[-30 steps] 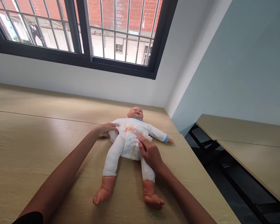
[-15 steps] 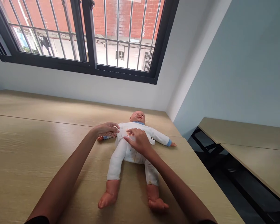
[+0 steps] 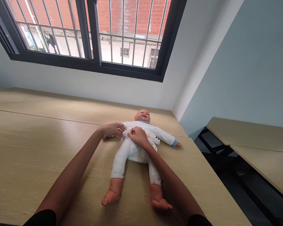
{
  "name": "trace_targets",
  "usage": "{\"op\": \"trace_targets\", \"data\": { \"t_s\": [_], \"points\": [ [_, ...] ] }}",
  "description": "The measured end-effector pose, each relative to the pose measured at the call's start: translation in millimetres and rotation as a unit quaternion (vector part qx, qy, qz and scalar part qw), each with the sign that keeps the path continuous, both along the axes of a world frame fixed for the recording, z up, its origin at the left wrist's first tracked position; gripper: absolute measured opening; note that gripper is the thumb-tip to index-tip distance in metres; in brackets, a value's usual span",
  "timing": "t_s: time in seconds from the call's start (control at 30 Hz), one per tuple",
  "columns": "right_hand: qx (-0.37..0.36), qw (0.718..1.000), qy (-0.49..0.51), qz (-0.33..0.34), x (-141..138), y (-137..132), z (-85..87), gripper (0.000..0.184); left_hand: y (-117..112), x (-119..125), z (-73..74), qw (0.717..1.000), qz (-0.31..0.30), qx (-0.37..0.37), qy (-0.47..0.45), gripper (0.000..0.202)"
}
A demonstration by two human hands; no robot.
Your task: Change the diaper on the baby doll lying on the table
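A baby doll (image 3: 119, 157) in white clothes with blue cuffs and collar lies on its back, head away from me, legs apart. A white diaper (image 3: 137, 154) with faint prints is around its hips, over the clothes. At the diaper's left side, a small white tab (image 3: 125, 133) sticks up. My left hand (image 3: 114, 129) pinches the tab's outer end with thumb and fingers. My right hand (image 3: 139, 137) is closed close beside it, fingertips pinching the tab's inner end at the diaper's waist. On the doll's other side a white side flap (image 3: 157, 141) stands out.
The doll lies on a light wooden table (image 3: 49, 157) with a seam across it. Behind is a wall with a barred window (image 3: 129, 67). A second wooden table (image 3: 257, 135) with a dark frame stands to the right, across a gap.
My fingers have closed on the white tab at the diaper's left side; the right hand has come nearer to the left. The whole view has shifted slightly.
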State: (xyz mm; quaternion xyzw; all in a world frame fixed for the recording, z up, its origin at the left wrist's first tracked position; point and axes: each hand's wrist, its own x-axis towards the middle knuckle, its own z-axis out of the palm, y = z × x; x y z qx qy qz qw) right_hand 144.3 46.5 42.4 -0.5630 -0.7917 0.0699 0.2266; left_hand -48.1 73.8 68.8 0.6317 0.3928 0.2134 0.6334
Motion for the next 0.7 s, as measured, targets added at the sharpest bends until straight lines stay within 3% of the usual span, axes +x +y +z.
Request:
{"op": "trace_targets", "data": {
  "t_s": [0.13, 0.37, 0.7],
  "points": [
    [-0.018, 0.999, 0.044, -0.001, 1.9, 5.6, -2.8, 0.013, 2.0, 1.8, -1.8, 0.999, -0.026, 0.034, 0.021, 0.044],
    [-0.063, 0.986, 0.156, 0.018, 5.0, 10.8, -6.3, 0.013, 1.6, 5.6, -1.0, 0.996, -0.010, 0.079, 0.039, 0.035],
    [-0.076, 0.964, 0.253, 0.031, 8.6, 11.0, -7.9, 0.013, 5.8, -0.8, -6.6, 0.995, 0.015, 0.067, 0.073, 0.062]
  ]
}}
